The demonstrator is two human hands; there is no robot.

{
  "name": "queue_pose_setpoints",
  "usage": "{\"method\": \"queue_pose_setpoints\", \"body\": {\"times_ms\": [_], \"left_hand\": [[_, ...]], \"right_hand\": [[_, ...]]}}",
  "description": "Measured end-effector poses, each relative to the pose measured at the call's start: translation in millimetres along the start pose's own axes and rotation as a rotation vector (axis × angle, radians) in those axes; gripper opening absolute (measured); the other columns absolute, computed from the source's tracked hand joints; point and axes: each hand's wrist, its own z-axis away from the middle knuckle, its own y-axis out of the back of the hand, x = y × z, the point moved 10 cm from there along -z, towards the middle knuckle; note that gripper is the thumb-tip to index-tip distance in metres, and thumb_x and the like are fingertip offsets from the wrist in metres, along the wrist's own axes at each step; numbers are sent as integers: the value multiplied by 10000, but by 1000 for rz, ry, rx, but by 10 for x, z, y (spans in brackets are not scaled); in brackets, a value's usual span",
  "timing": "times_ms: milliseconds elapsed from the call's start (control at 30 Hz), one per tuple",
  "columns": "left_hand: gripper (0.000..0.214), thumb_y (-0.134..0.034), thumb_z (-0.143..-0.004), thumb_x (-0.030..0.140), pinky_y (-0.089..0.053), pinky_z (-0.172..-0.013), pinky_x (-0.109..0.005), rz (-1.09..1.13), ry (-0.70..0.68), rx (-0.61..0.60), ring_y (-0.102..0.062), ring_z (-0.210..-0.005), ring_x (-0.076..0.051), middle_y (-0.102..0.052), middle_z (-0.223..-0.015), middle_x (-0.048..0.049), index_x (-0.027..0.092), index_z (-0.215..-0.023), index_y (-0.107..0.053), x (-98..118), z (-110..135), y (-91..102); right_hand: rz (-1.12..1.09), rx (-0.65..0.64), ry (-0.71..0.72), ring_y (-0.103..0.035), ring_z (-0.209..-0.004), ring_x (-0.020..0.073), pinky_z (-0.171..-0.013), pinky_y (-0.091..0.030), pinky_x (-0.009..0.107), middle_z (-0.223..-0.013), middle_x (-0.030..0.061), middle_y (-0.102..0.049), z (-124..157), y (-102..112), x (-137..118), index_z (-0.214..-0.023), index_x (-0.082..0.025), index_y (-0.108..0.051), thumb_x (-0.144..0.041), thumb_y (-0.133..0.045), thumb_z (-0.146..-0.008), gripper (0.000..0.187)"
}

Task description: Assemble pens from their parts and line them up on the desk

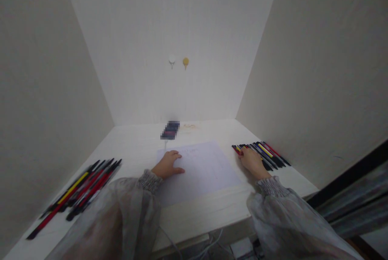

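My left hand [169, 165] rests on the left part of a white sheet of paper [206, 167], thumb and fingers apart, with nothing in it. The paper lies flat with faint marks near its top edge. Off to the right, my right hand [252, 161] is closed at the near-left end of a row of pens [268, 151]. Its fingertips pinch a red pen [236, 150], whose lower part is hidden by the hand. The row holds several black, grey, yellow, blue and red pens side by side.
Another group of pens [72, 187], mostly red and black with one yellow, lies at the left. A pixelated dark object [170, 130] with a white cable sits at the back. Two hooks, one white [172, 61] and one yellow [186, 62], are on the back wall. Walls enclose both sides.
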Motion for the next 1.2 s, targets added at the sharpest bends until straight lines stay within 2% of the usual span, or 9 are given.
{"method": "queue_pose_setpoints", "body": {"times_ms": [167, 267, 433, 500, 600, 800, 1000, 1100, 1200], "left_hand": [[592, -618, -571, 480, -289, -932, -396, 14, 7, 3, -387, -1099, -274, -450, -1175, -154, 123, -1037, -538, -5, 6, 2], [542, -604, -610, 450, -292, -934, -383, 34, -7, 34, -400, -1087, -254, -459, -1160, -152, 115, -1033, -540, 30, 14, 50], [403, -585, -664, 367, -308, -924, -380, 104, -7, 206, -430, -1058, -218, -493, -1117, -119, 151, -1001, -545, 71, 87, 329], [361, -578, -675, 344, -320, -915, -376, 116, 11, 256, -451, -1031, -210, -512, -1084, -113, 153, -981, -552, 62, 143, 432], [334, -560, -693, 336, -342, -898, -361, 89, 41, 313, -472, -994, -202, -535, -1037, -108, 144, -967, -554, 39, 259, 561], [294, -487, -747, 346, -349, -883, -338, -98, 145, 391, -471, -980, -195, -549, -995, -76, 167, -973, -545, -101, 717, 871], [246, -435, -760, 346, -382, -789, -343, -344, 508, 452, -515, -856, -212, -577, -869, -76, 175, -824, -602, -658, 1593, 1320], [230, -468, -720, 375, -406, -689, -337, -359, 614, 440, -536, -749, -212, -587, -778, -62, 199, -744, -615, -853, 1925, 1381], [219, -487, -691, 386, -403, -680, -343, -369, 638, 436, -542, -745, -219, -595, -766, -59, 219, -722, -625, -906, 2045, 1356]], "right_hand": [[-30, 59, 120, -560, -771, 194, -631, -338, 255, -803, 99, -621, -40, 187, -332, -775, -141, -589, -293, -412, -796, 234], [-98, 63, 252, -554, -732, 169, -628, -335, 237, -779, 88, -617, -84, 334, -765, -765, -144, -587, -329, -398, -801, 267], [-232, 95, 461, -537, -679, 149, -601, -320, 228, -739, 65, -617, -64, 537, -1631, -738, -151, -582, -323, -376, -810, 277], [-268, 111, 521, -531, -678, 146, -604, -314, 230, -748, 66, -618, -21, 546, -1916, -725, -151, -580, -307, -370, -813, 276], [-301, 123, 584, -522, -682, 145, -623, -306, 238, -751, 65, -615, 57, 463, -2188, -702, -151, -575, -289, -359, -814, 279], [-364, 115, 714, -506, -690, 146, -657, -289, 254, -696, 50, -594, 213, 220, -2296, -658, -152, -566, -295, -352, -809, 299], [-493, 144, 729, -498, -619, 141, -604, -299, 244, -640, 43, -583, 232, 243, -2218, -636, -156, -565, -321, -362, -804, 311], [-527, 135, 754, -500, -607, 142, -597, -304, 245, -630, 43, -584, 258, 253, -2240, -644, -160, -573, -333, -363, -806, 316], [-542, 113, 755, -504, -595, 143, -592, -310, 246, -621, 46, -586, 262, 238, -2258, -635, -160, -575, -337, -377, -798, 312]]}}
